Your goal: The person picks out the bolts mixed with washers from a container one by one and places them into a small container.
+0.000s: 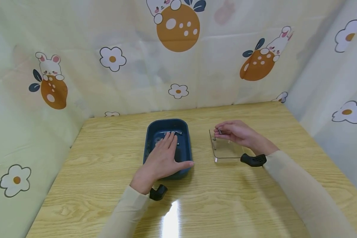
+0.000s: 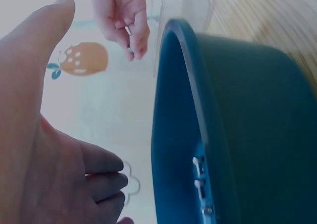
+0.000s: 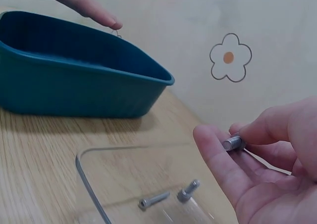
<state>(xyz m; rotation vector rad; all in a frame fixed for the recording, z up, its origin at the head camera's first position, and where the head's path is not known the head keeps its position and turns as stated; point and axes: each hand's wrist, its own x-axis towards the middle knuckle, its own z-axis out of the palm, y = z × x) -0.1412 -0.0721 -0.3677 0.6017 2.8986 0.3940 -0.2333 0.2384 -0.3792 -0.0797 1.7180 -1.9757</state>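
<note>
My left hand (image 1: 162,162) hovers over a dark blue bin (image 1: 186,153), its fingers straight and its thumb spread to the right. Several small metal bolts (image 2: 198,165) lie inside that bin, partly covered by the hand in the head view. To the right, my right hand (image 1: 239,134) pinches a short metal bolt (image 3: 233,143) between thumb and fingers. It is held above a clear plastic tray (image 1: 229,158). On the tray, one bolt (image 3: 154,199) lies on its side and another bolt (image 3: 187,191) stands on its head. The right hand hides part of the tray.
A wood-grain table (image 1: 104,185) carries the bin and the tray, with a gap of tabletop between them. Behind and at the sides hangs a patterned curtain (image 1: 142,82). Each wrist wears a black strap mount (image 1: 253,160).
</note>
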